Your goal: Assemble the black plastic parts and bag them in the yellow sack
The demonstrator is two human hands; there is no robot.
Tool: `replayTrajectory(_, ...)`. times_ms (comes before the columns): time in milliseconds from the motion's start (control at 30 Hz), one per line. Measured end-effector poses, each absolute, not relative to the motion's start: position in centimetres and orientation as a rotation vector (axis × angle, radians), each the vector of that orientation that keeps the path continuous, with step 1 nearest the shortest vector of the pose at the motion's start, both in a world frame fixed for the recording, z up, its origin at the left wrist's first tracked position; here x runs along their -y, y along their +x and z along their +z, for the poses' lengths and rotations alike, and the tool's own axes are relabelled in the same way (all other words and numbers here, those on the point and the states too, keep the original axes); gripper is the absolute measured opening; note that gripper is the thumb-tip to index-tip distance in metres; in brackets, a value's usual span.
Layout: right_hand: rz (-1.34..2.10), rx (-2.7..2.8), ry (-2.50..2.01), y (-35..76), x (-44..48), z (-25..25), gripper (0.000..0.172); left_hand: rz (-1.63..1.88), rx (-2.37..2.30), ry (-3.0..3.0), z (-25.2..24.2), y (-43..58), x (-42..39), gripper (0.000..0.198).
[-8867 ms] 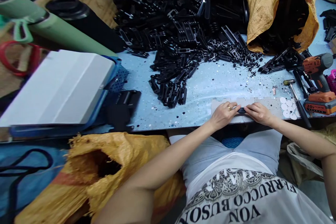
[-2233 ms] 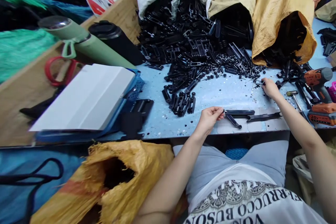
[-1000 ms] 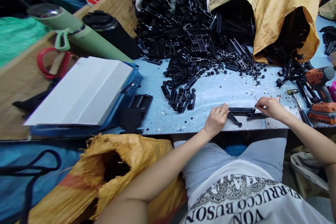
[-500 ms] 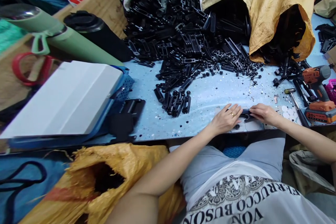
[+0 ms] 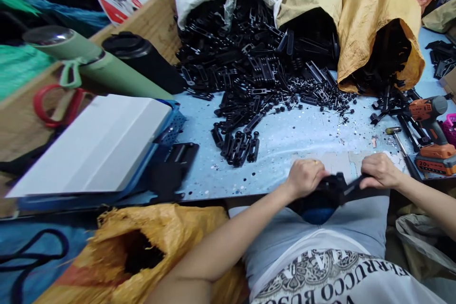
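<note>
Between my two hands, at the near edge of the workbench, is a black jointed plastic part (image 5: 335, 185), partly blurred by motion. My left hand (image 5: 307, 178) is closed around its left end. Its right end sticks out at an angle like an arm, and my right hand (image 5: 380, 171) grips that. The part is off the bench surface, over my lap. Straight ahead lies a small cluster of black link pieces (image 5: 239, 147). Behind it spreads a large heap of black plastic parts (image 5: 245, 64), with loose screws and knobs (image 5: 320, 88) along its right side.
An orange cordless drill (image 5: 432, 135) and a small hammer (image 5: 402, 149) lie at the right. Sacks stand at the back, one of them yellow (image 5: 377, 9). To the left are a white box (image 5: 96, 145), red scissors (image 5: 46, 109), a green flask (image 5: 117, 66) and a black tumbler (image 5: 146, 59).
Both hands have drawn the black part off the bench toward my body. The hands are farther apart, and the part now shows an angled arm. The view has tilted slightly.
</note>
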State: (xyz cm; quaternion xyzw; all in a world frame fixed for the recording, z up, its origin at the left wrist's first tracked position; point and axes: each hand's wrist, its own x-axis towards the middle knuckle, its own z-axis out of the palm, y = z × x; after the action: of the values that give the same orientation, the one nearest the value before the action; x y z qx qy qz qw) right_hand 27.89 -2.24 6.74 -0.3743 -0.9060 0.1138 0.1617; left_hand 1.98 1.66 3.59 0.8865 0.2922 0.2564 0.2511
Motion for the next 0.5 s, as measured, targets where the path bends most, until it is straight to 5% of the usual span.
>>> replayTrajectory(200, 0.95, 2.148, -0.49, 22.4, 5.3, 6.8, 0.063, 1.109, -0.414, 1.912, 7.4, 2.9, 5.0, 0.062)
replayTrajectory(367, 0.63, 1.572, -1.179, 16.3, 2.7, 0.1, 0.046, 1.439, -0.765, 1.958, 4.9, 4.9, 5.0, 0.071)
replayTrajectory(500, 0.461, 1.738, -1.235, 16.5, -5.4, -1.5, 0.033, 1.275, -1.06, 2.374, 1.5, 4.0, 0.1, 0.081)
